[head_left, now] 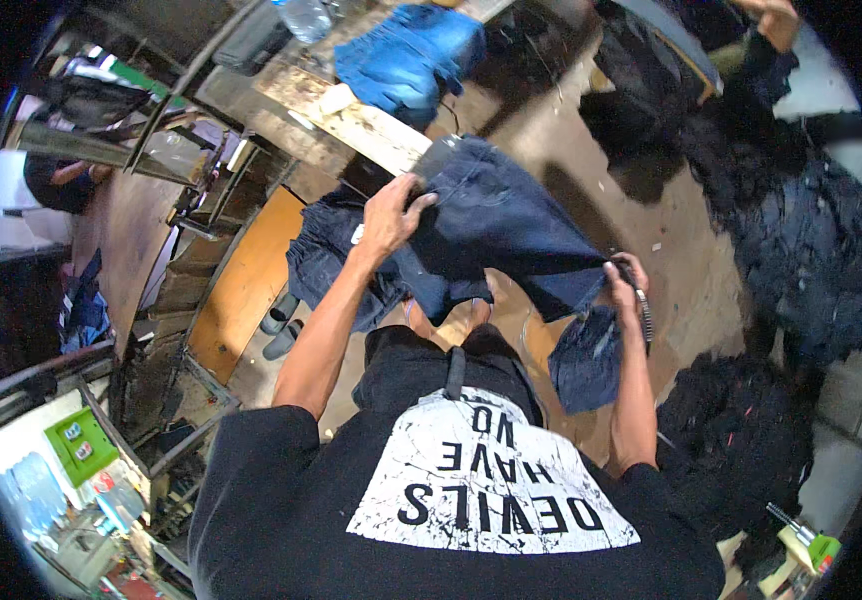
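Observation:
A dark blue denim garment (511,225) is stretched out in front of me, its far end against the corner of a wooden board. At its left edge my left hand (389,218) is closed on the cloth, thumb on the near side. My right hand (628,285), with a banded watch or bracelet at the wrist, pinches the garment's right corner. More dark denim (336,245) hangs below and left of my left hand. Another dark denim piece (588,362) lies beneath my right forearm. Which of these pieces join is hidden.
Faded blue jeans (406,62) lie on the worn wooden bench (351,125), near a clear bottle (303,18). Piles of dark cloth (801,240) fill the right. Slippers (281,325) sit on the floor at left. Another person's hand (773,22) shows at the upper right.

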The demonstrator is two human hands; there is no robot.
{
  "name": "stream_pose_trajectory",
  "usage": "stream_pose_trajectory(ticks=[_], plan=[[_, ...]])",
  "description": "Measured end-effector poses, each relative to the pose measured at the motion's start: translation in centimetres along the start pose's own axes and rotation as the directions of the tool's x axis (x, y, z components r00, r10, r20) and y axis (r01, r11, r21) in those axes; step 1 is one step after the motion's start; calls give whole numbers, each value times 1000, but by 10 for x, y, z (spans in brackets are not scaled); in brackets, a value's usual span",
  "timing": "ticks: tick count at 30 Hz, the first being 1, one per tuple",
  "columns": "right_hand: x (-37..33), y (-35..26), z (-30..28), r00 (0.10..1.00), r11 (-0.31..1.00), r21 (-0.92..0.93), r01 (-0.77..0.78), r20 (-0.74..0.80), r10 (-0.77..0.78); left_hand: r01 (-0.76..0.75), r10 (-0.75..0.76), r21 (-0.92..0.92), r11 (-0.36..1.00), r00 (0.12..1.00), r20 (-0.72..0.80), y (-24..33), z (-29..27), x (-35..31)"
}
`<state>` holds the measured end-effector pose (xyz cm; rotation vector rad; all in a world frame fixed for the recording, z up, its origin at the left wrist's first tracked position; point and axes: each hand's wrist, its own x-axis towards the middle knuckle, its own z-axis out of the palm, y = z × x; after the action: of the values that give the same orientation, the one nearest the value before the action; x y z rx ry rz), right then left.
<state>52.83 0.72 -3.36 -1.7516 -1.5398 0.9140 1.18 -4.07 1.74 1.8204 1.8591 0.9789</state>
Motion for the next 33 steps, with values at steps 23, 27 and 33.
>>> stream_pose_trajectory(ticks=[23,27,33], plan=[[-35,-157,169,770,781,33,623,146,-621,225,-152,168,960,919,-364,-76,3,112],[-37,-151,176,822,822,-31,569,-10,-569,556,-353,277,784,766,-538,-128,-56,102],[-31,-153,185,941,934,-134,331,-28,-337,564,-487,313,764,823,-292,-202,-72,163]])
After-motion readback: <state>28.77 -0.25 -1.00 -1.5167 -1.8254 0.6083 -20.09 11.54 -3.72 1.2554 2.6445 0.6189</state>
